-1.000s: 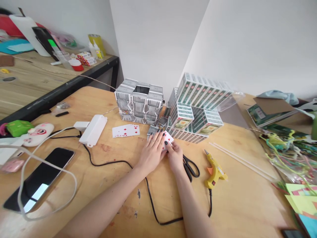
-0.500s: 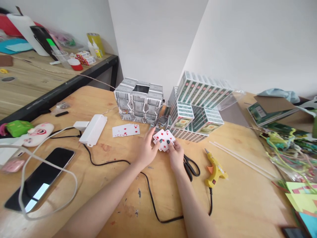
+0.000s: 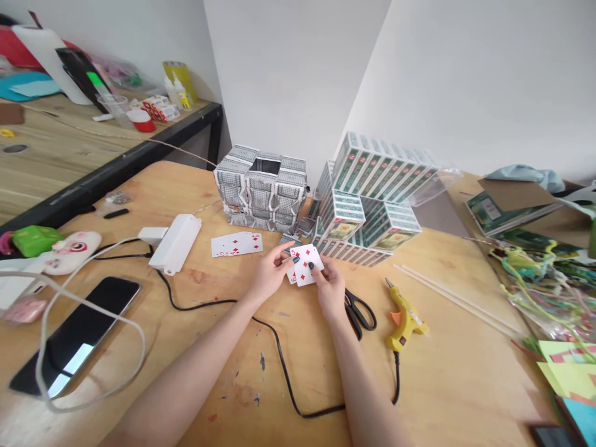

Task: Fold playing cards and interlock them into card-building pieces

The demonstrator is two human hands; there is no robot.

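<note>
Between my two hands are overlapping playing cards [image 3: 305, 268], red diamonds facing up, a five on top. My left hand [image 3: 272, 272] pinches their left edge, thumb on the face. My right hand [image 3: 329, 284] grips the right side, its thumb also on the face. Left of my hands, a row of overlapped diamond cards [image 3: 236, 244] lies on the table. Behind stands a block-like structure of grey patterned cards [image 3: 262, 192] with a dark opening on top. Stacked green-and-white card boxes [image 3: 367, 198] rise to its right.
Black scissors [image 3: 359, 311] lie beside my right hand, then a yellow glue gun [image 3: 404, 320] with a black cord. Two glue sticks [image 3: 456, 299] rest further right. On the left are a phone [image 3: 77, 335], cables and a white power box [image 3: 176, 244].
The held cards have shifted: the five now lies more upright over the others, which show at its left edge. My left hand has moved slightly left.
</note>
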